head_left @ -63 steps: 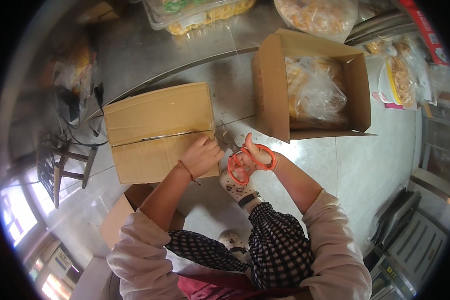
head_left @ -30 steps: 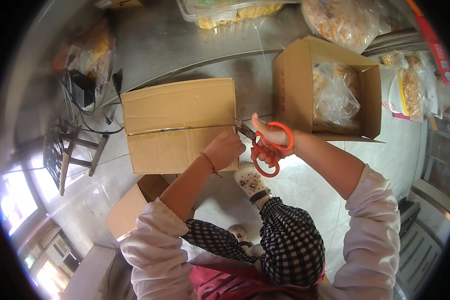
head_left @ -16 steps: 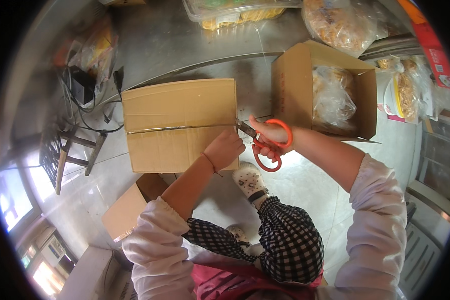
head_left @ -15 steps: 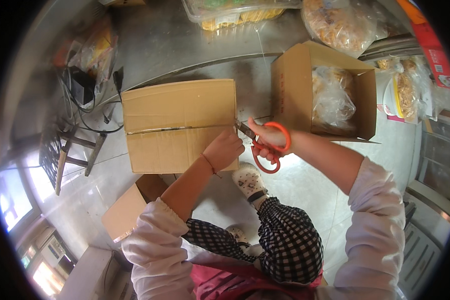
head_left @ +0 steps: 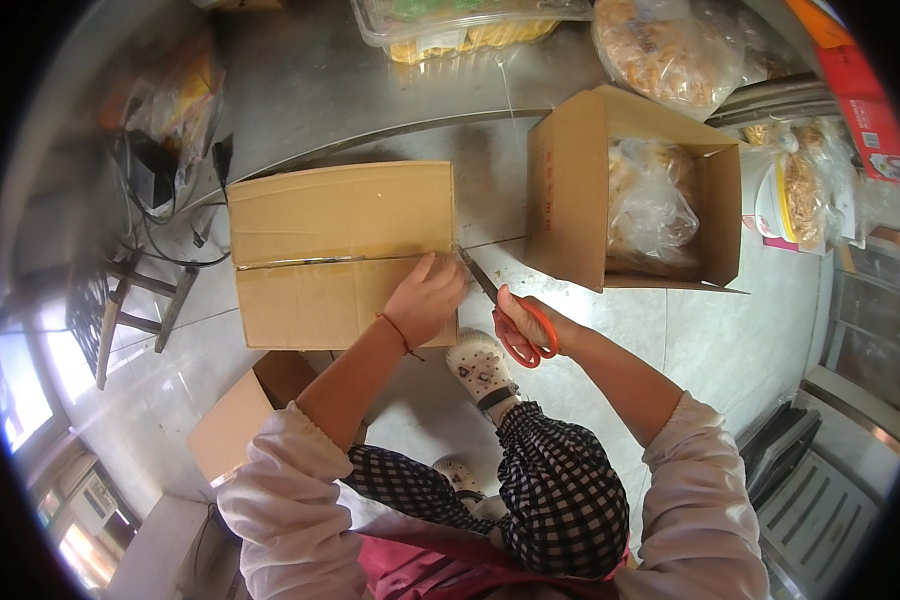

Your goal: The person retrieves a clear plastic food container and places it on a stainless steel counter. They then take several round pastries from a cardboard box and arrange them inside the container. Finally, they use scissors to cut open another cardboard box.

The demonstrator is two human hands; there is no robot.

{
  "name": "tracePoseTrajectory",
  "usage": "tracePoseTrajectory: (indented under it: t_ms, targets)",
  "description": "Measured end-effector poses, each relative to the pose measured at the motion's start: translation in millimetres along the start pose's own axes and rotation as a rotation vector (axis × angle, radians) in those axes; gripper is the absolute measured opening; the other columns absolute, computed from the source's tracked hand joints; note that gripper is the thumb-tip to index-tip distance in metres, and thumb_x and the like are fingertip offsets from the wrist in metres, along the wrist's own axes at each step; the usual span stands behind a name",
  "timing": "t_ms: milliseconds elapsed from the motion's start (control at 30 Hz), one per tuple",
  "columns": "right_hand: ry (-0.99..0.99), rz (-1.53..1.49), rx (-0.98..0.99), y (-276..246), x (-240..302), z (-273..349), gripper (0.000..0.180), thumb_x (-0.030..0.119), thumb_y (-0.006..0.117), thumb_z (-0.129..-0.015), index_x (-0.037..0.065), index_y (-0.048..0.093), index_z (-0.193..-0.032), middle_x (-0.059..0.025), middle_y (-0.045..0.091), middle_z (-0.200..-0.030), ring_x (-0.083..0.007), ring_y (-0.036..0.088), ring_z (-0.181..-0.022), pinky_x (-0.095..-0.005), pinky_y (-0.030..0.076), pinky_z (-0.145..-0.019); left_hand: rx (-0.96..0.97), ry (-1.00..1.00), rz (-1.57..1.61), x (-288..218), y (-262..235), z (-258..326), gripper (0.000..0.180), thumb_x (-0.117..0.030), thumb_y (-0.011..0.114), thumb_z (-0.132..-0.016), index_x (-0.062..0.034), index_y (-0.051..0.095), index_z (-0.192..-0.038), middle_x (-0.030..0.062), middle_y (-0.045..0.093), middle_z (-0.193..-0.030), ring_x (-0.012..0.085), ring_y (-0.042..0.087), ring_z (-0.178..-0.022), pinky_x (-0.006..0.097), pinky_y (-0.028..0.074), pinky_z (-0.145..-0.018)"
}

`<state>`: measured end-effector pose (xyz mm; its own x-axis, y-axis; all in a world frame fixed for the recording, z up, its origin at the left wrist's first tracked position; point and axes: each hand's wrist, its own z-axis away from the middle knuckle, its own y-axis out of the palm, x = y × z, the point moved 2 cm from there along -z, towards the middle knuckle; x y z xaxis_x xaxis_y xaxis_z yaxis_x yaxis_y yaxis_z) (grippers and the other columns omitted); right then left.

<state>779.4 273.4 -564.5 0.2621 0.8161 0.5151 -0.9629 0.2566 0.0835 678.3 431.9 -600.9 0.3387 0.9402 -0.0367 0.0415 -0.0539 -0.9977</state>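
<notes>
A closed cardboard box lies before me, a strip of tape running along its middle seam. At its right side my left hand bends over the edge near the end of the tape. Its fingertips are pressed together, and what they pinch is too small to make out. My right hand grips red-handled scissors just right of the box. Their dark blades point up and left, with the tips beside the box's right edge close to the seam.
An open carton holding clear plastic bags stands at the right. Behind are a metal counter, a clear plastic tub and a bag of food. Left lie cables and a wooden stool; a smaller box sits nearer.
The scissors have drawn slightly down, and their handle loops are closer together than before. My right wrist has turned with them. My left hand stays at the box's right edge.
</notes>
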Motion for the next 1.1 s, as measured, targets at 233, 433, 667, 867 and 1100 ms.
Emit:
tracePoseTrajectory:
  t_ms: [233,433,667,867,1100]
  targets:
    - [0.028,-0.019,0.188,-8,-20,-1,0.098,0.086,0.009,-0.065,-0.001,0.047,-0.090,-0.0020,0.041,-0.050,-0.0143,0.048,-0.046,-0.0271,0.041,-0.047,-0.061,-0.208,0.247,6,-8,4,0.029,-0.015,0.055,-0.073,-0.0062,0.056,-0.100,0.0081,0.053,-0.110,0.0255,0.048,-0.107,0.037,0.039,-0.091]
    - [0.063,0.097,0.045,2,-34,4,0.101,0.087,0.007,-0.063,-0.001,0.048,-0.090,-0.0025,0.041,-0.057,-0.0135,0.047,-0.046,-0.0261,0.040,-0.044,0.017,-0.768,0.436,1,-7,-7,0.023,-0.026,0.060,-0.074,-0.0076,0.059,-0.088,0.0084,0.057,-0.100,0.0256,0.054,-0.096,0.040,0.041,-0.082]
    - [-0.020,0.058,-0.013,6,-32,3,0.099,0.087,0.009,-0.064,0.000,0.048,-0.089,-0.0035,0.041,-0.060,-0.0139,0.048,-0.048,-0.0270,0.042,-0.045,0.142,-0.967,0.554,12,8,-22,0.029,-0.033,0.060,-0.074,-0.0071,0.059,-0.087,0.0082,0.060,-0.095,0.0264,0.056,-0.093,0.043,0.041,-0.080]
    - [-0.055,0.113,-0.028,5,-25,8,0.093,0.083,0.011,-0.069,0.000,0.049,-0.086,-0.0063,0.045,-0.063,-0.0157,0.049,-0.052,-0.0286,0.044,-0.050,-0.022,-0.816,0.315,9,7,-22,0.019,-0.026,0.057,-0.078,-0.0073,0.057,-0.078,0.0092,0.060,-0.082,0.0277,0.059,-0.080,0.041,0.046,-0.070]
    - [-0.105,0.324,-0.036,-3,6,12,0.090,0.081,0.009,-0.072,0.003,0.052,-0.081,-0.0074,0.047,-0.065,-0.0187,0.051,-0.063,-0.0313,0.043,-0.060,0.042,-0.737,0.169,-2,13,-31,0.013,-0.017,0.055,-0.071,-0.0059,0.059,-0.075,0.0096,0.061,-0.078,0.0259,0.061,-0.071,0.040,0.046,-0.065]
